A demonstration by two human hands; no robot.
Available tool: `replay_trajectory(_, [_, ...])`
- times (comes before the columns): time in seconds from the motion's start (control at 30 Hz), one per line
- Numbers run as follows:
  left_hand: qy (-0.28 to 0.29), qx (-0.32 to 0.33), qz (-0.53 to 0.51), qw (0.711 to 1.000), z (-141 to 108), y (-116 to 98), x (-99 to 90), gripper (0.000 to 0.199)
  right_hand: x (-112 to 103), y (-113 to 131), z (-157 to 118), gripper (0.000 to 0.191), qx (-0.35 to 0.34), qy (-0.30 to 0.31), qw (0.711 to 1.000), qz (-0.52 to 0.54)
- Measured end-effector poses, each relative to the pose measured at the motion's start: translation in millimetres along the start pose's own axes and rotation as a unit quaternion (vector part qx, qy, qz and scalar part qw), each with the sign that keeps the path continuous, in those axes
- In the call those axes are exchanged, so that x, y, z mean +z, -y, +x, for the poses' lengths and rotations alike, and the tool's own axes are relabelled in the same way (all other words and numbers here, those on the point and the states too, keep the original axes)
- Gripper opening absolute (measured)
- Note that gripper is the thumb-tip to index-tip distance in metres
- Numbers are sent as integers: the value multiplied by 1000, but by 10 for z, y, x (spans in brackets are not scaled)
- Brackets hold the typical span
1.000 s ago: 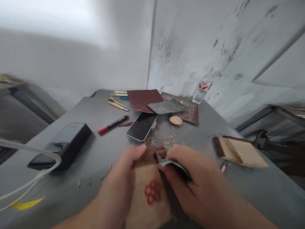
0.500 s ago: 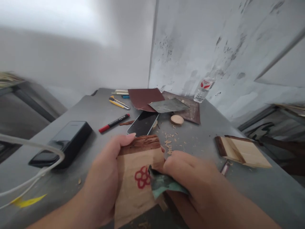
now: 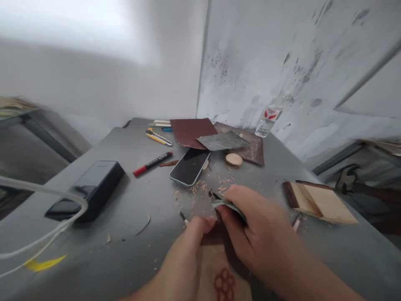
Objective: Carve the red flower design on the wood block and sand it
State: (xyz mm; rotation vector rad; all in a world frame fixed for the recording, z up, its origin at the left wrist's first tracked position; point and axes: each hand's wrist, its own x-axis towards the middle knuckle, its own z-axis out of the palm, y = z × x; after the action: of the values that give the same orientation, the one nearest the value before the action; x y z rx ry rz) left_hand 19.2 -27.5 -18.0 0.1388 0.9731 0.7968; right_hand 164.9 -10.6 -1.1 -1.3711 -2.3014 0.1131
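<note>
My left hand (image 3: 184, 259) is closed on the left edge of a pale wooden board (image 3: 208, 271) with a dark bark edge and a red flower drawn on its face. The board sits low in view, and its lower part is cut off by the frame. Bent in the fingers of my right hand (image 3: 260, 234) is a piece of green-grey sandpaper (image 3: 230, 205), above the board's top right corner. A thin pen-like tool (image 3: 184, 218) lies just beyond my left thumb.
Wood shavings surround a phone (image 3: 190, 167). Further back are a marker (image 3: 152, 163), a yellow cutter (image 3: 158, 137), sandpaper sheets (image 3: 192, 131), a wood disc (image 3: 233, 159) and a bottle (image 3: 267, 121). Wood pieces (image 3: 322, 200) lie right; a black device (image 3: 90, 188) with a white cable stands left.
The board has moved down and right with my left hand, uncovering the phone's near end and more shavings. My right hand's sandpaper has come off the flower drawing, up to the board's top corner.
</note>
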Motion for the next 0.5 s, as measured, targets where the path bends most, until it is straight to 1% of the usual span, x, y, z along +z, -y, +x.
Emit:
replay_trajectory(0.07, [-2,-36,-8,999,11,30,18,24,12,-2,10,16,-4,-6,1000,-8])
replay_trajectory(0.13, [-2,-60,-23,998,5,-30,-2,29,-18,0,3,17,-8,-15,1000,4])
replay_trajectory(0.17, [4,-58,-31,998,-2,-82,-24,30,-49,-2,-5,18,-8,-19,1000,17])
replay_trajectory(0.2, [12,-50,-39,998,-10,-141,-50,30,-88,-9,-12,20,-3,-28,999,30])
replay_trajectory(0.27, [24,-12,-45,999,-26,-247,-102,31,-176,-46,-16,19,16,-69,996,46])
replay_trajectory(0.37, [18,45,-17,999,-41,-318,-151,35,-275,-157,26,8,50,-133,990,23])
replay_trajectory(0.4, [18,54,-5,998,-42,-318,-156,38,-288,-199,51,5,58,-141,988,8])
replay_trajectory(0.43, [18,57,5,998,-41,-311,-157,41,-292,-239,77,7,62,-137,989,-3])
replay_trajectory(0.5, [20,52,17,998,-41,-289,-149,44,-277,-300,121,9,58,-109,992,-14])
